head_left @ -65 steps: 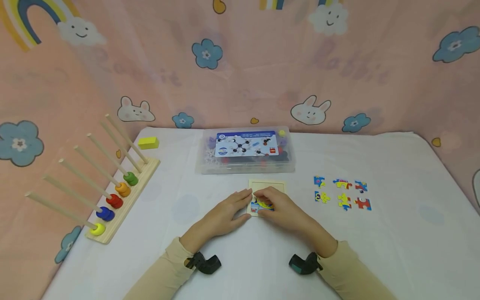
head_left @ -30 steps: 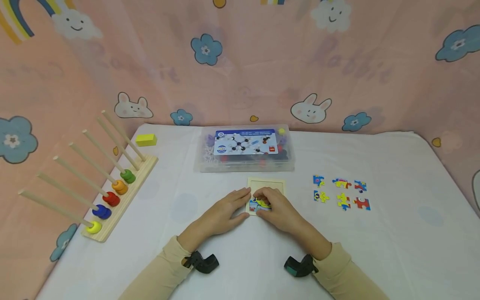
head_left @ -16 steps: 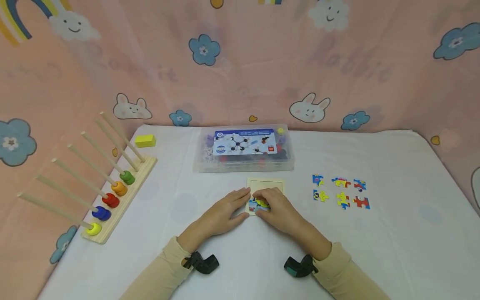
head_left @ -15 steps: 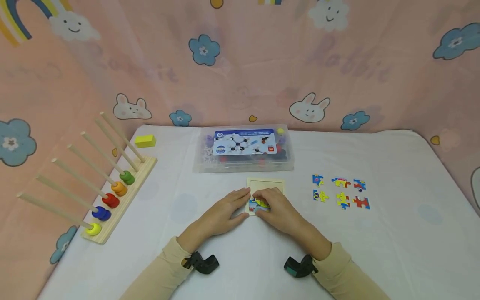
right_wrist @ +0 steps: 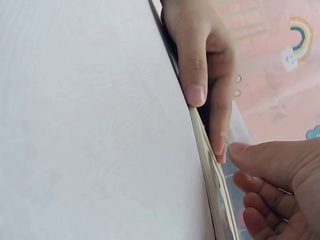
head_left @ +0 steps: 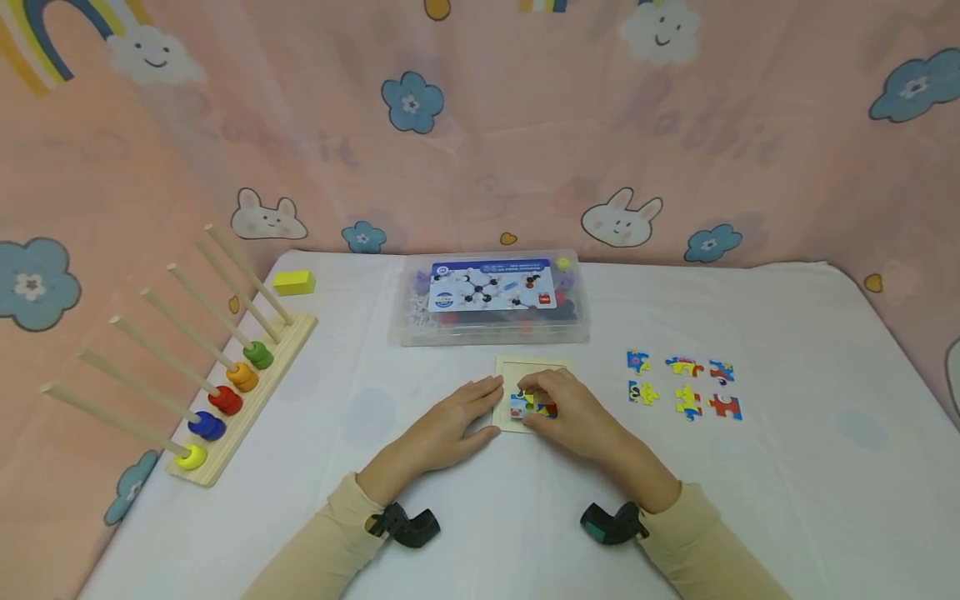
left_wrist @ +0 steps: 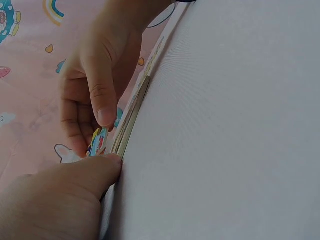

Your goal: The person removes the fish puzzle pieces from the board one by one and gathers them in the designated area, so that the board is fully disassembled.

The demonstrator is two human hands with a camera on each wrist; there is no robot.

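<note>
The left hand [head_left: 453, 423] lies with extended fingers along the left side of a small wooden puzzle frame [head_left: 534, 363]; its thumb presses near the frame's edge. Over the frame, the right hand [head_left: 581, 417] pinches a colourful jigsaw piece [head_left: 519, 406] between thumb and fingers. In the left wrist view, that jigsaw piece [left_wrist: 98, 142] stands tilted just above the frame [left_wrist: 131, 122]. Seen edge-on in the right wrist view, the piece [right_wrist: 226, 138] is thin and pale. More colourful puzzle picture shows under the right hand, partly hidden.
Several loose jigsaw pieces [head_left: 687, 402] lie in two rows to the right. Behind the frame stands a clear plastic box [head_left: 491, 335] with a molecule label. A wooden peg rack [head_left: 258, 400] with coloured rings is at the left, and a yellow block [head_left: 294, 283] lies behind it.
The right hand has shifted a little to the right, with a jigsaw piece now lifted in its fingers and more puzzle picture showing beneath. The left hand stays at the frame.
</note>
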